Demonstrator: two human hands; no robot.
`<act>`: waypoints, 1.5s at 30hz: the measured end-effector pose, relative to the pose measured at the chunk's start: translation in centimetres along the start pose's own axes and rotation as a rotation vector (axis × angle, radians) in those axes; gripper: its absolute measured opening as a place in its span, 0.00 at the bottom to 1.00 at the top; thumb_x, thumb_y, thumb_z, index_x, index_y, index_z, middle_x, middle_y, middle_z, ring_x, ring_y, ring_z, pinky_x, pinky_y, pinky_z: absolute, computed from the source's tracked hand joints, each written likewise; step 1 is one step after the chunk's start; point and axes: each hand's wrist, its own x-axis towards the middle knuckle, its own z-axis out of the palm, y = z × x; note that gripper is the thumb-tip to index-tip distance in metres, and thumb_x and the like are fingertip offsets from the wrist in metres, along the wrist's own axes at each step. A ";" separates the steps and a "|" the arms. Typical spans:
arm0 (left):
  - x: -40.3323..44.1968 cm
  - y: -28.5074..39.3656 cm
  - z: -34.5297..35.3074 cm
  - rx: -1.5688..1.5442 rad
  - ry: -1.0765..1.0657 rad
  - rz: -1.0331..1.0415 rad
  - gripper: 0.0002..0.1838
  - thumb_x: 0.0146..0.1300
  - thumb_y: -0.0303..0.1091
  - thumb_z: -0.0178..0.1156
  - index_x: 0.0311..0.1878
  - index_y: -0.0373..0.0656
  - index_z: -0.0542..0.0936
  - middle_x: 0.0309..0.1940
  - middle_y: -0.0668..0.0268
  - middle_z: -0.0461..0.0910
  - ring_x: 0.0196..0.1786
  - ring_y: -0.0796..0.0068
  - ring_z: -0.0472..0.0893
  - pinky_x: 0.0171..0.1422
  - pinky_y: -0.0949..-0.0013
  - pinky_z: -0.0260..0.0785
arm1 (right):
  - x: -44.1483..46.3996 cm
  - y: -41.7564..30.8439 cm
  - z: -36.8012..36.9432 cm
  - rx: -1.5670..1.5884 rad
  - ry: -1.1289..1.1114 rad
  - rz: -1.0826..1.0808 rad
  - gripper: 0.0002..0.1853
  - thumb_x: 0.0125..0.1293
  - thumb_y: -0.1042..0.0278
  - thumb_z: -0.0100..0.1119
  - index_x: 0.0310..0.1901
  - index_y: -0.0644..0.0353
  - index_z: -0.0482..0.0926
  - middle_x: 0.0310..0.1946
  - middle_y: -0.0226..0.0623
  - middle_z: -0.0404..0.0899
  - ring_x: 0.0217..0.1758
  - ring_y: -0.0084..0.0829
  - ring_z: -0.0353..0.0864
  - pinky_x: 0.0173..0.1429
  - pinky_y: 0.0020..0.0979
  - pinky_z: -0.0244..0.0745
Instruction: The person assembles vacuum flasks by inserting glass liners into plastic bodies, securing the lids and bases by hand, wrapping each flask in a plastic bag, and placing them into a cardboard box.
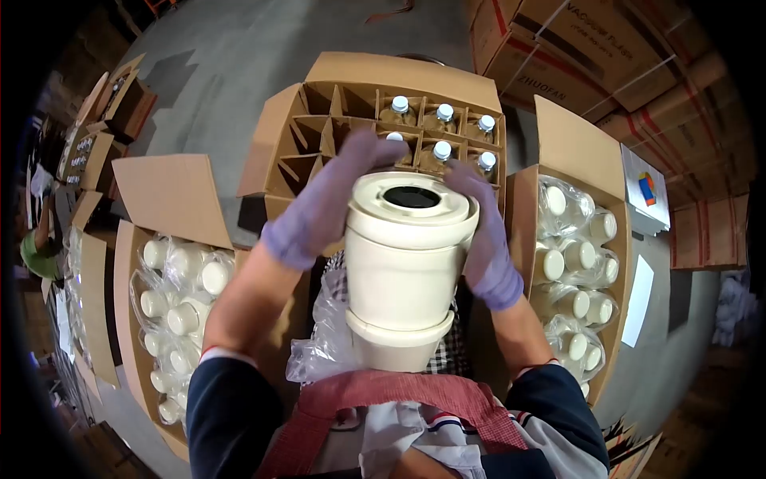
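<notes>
A cream vacuum flask stands upright in front of my chest, with a dark round opening in its top. My left hand, in a purple glove, is at the upper left of the flask; its fingers stretch out past the rim and are a little blurred. On the flask's other side, my gloved right hand wraps around the upper body, fingers curving behind the rim. A crumpled clear plastic bag lies left of the flask, over a checked cloth.
Ahead is a divided carton with several white-capped bottles. Open cartons of bagged cream flasks stand at left and right. Stacked boxes rise at the right back. A person is at far left.
</notes>
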 end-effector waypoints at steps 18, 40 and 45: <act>5.2 -4.0 -2.6 -0.274 -0.458 -0.290 0.29 0.79 0.49 0.42 0.74 0.40 0.63 0.69 0.53 0.69 0.69 0.61 0.72 0.75 0.61 0.64 | 1.9 -8.4 3.0 -0.642 -0.181 -0.342 0.29 0.49 0.53 0.61 0.46 0.71 0.77 0.54 0.60 0.74 0.54 0.56 0.76 0.64 0.56 0.68; -3.5 1.2 7.4 1.519 -0.255 0.638 0.19 0.62 0.40 0.63 0.52 0.37 0.81 0.46 0.56 0.84 0.48 0.59 0.85 0.54 0.58 0.77 | 2.0 -0.4 1.4 1.056 -0.048 0.817 0.53 0.68 0.19 0.24 0.62 0.68 0.75 0.58 0.47 0.79 0.64 0.42 0.76 0.72 0.41 0.67; -2.9 -0.3 1.8 1.237 -0.382 0.821 0.21 0.68 0.48 0.55 0.49 0.39 0.84 0.48 0.54 0.84 0.54 0.55 0.82 0.62 0.50 0.71 | -1.1 -1.2 1.2 0.725 -0.025 0.594 0.53 0.68 0.19 0.24 0.62 0.69 0.75 0.60 0.48 0.78 0.62 0.41 0.78 0.70 0.40 0.69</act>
